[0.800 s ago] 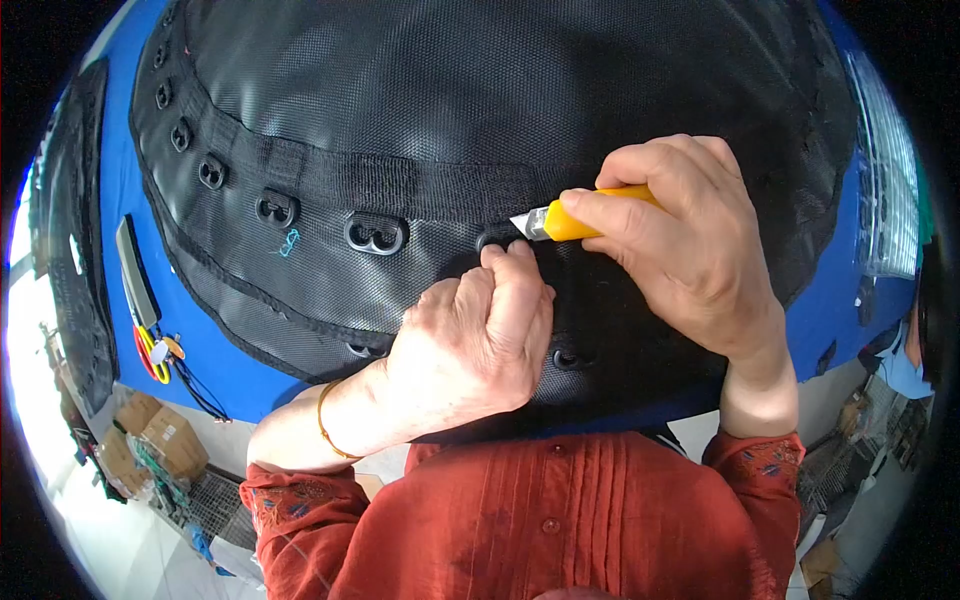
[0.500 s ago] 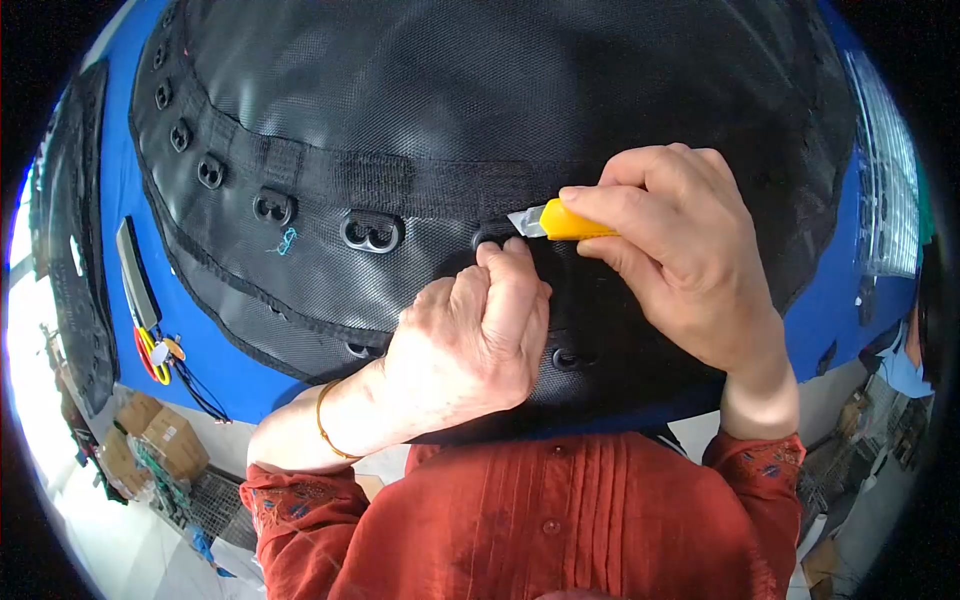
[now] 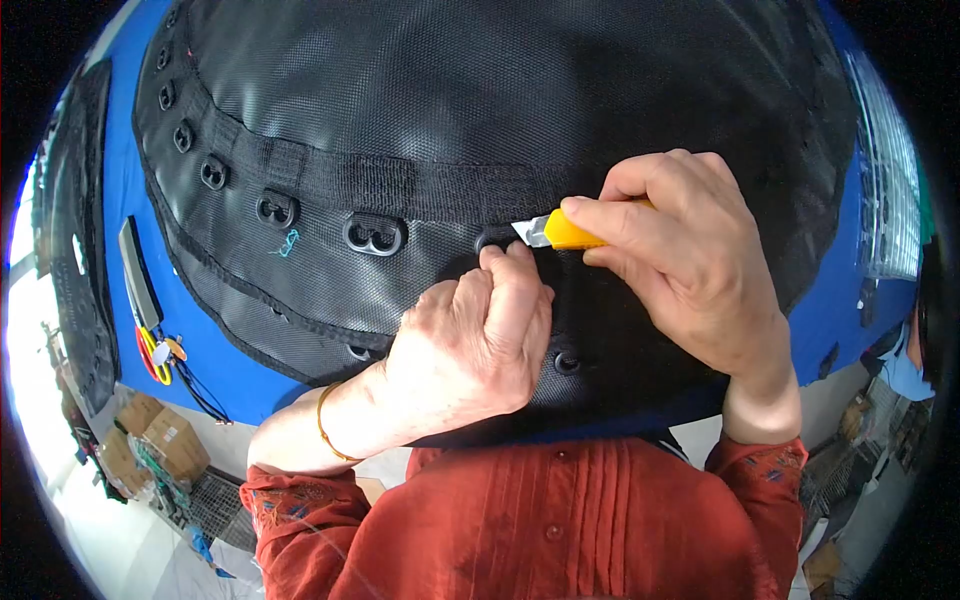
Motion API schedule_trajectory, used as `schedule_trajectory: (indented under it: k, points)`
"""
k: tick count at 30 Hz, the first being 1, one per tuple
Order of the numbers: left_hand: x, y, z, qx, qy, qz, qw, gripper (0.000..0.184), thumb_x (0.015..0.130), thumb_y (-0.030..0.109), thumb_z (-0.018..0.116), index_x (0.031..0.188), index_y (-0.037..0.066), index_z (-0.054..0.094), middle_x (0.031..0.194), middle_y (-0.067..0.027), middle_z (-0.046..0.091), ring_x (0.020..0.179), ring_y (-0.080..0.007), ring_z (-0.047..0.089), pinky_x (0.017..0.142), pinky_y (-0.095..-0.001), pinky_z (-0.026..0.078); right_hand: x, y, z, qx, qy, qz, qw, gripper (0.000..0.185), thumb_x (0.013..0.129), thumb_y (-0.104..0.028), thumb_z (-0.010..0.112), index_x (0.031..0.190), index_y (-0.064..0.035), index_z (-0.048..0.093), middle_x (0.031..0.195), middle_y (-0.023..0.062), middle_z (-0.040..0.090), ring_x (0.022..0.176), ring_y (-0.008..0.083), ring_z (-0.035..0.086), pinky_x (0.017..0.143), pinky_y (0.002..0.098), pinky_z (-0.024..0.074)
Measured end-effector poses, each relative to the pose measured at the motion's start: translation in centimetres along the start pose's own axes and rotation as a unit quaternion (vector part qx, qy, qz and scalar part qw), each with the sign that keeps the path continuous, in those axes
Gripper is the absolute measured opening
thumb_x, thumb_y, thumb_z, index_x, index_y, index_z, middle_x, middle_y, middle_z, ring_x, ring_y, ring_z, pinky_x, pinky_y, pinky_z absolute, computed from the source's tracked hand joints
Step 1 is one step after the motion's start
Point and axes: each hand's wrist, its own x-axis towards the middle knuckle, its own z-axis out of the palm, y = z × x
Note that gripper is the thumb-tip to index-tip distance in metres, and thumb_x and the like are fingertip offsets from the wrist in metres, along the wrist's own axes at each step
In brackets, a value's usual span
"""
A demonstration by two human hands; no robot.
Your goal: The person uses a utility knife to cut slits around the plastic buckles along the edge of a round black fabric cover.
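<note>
Black mesh-textured fabric [image 3: 440, 110] with a webbing strip [image 3: 375, 180] lies spread before me. Several black plastic double-ring fittings [image 3: 374, 234] line the strip's lower side. My left hand [image 3: 470, 345] is closed, its fingertips gripping one black plastic fitting [image 3: 492, 237], which they partly cover. A yellow utility knife [image 3: 572, 229] is in my right hand [image 3: 690, 250], pinched between thumb and fingers. Its bare blade points left, at the fitting's upper edge, close to my left fingertips; whether it touches cannot be made out. A tuft of blue-green thread [image 3: 286, 243] rests on the fabric.
Scissors [image 3: 154, 350] with red and yellow handles lie at the left on the blue table surface [image 3: 215, 375]. Folded black material [image 3: 80, 240] lies along the far left edge. Clear plastic packaging [image 3: 888, 170] is at the right. Cardboard boxes [image 3: 170, 440] stand on the floor, lower left.
The knife and my right hand have shifted slightly right and down. The fabric and its fittings have slid a few pixels right. My left hand keeps its grip on the fitting.
</note>
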Motion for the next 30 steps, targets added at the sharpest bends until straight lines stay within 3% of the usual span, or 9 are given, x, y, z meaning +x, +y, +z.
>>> schedule_trajectory:
  k: [3,5,15,24,26,30]
  points:
    - [0.1,-0.2,0.0,0.004,-0.002,0.007,1.000,0.037,0.093,0.009,0.079,0.116,-0.018,0.071,0.102,-0.0237,0.068,0.067,-0.0153,0.062,0.051,-0.0270,0.052,0.0,0.1,0.2,-0.002,0.003,-0.008,1.000,0.044,0.078,-0.007,0.089,0.120,-0.0119,0.078,0.105,0.0041,0.067,0.093,0.0233,0.065,0.084,0.0393,0.0481]
    - [0.4,-0.5,0.2,0.004,0.036,0.035,0.999,0.027,0.092,0.002,0.073,0.104,-0.021,0.071,0.093,-0.0263,0.066,0.061,-0.0164,0.061,0.046,-0.0248,0.048,0.0,-0.1,0.5,-0.013,0.015,-0.009,1.000,0.046,0.076,-0.007,0.089,0.120,-0.0116,0.077,0.105,0.0041,0.066,0.093,0.0232,0.065,0.084,0.0398,0.0483]
    - [0.3,-0.4,0.4,0.000,0.038,0.034,0.999,0.026,0.091,0.004,0.073,0.102,-0.020,0.071,0.094,-0.0279,0.066,0.061,-0.0169,0.061,0.046,-0.0258,0.047,-0.1,-0.2,1.0,-0.018,0.033,-0.011,0.999,0.049,0.073,-0.006,0.091,0.120,-0.0118,0.077,0.106,0.0042,0.066,0.093,0.0236,0.066,0.084,0.0401,0.0484]
    - [0.2,-0.2,0.2,0.001,0.034,0.031,0.999,0.029,0.091,0.004,0.073,0.105,-0.021,0.071,0.094,-0.0270,0.066,0.060,-0.0147,0.060,0.045,-0.0257,0.046,0.0,-0.5,0.7,0.000,0.022,0.007,1.000,0.042,0.083,-0.008,0.086,0.123,-0.0127,0.076,0.108,0.0045,0.066,0.093,0.0250,0.065,0.084,0.0405,0.0482]
    - [0.0,0.1,-0.3,0.004,-0.014,0.005,1.000,0.038,0.095,0.011,0.078,0.118,-0.019,0.070,0.103,-0.0230,0.068,0.066,-0.0133,0.061,0.050,-0.0266,0.051,0.1,-0.6,0.7,-0.007,0.017,0.012,1.000,0.037,0.087,-0.011,0.083,0.123,-0.0115,0.075,0.109,0.0051,0.065,0.093,0.0256,0.065,0.084,0.0408,0.0483]
    - [0.0,0.2,-0.3,0.009,-0.014,0.006,1.000,0.039,0.095,0.011,0.078,0.118,-0.019,0.070,0.104,-0.0228,0.068,0.066,-0.0132,0.061,0.050,-0.0263,0.052,0.0,-0.9,0.9,-0.018,0.021,0.011,1.000,0.034,0.091,-0.014,0.081,0.123,-0.0100,0.074,0.109,0.0060,0.065,0.093,0.0262,0.065,0.084,0.0410,0.0484]
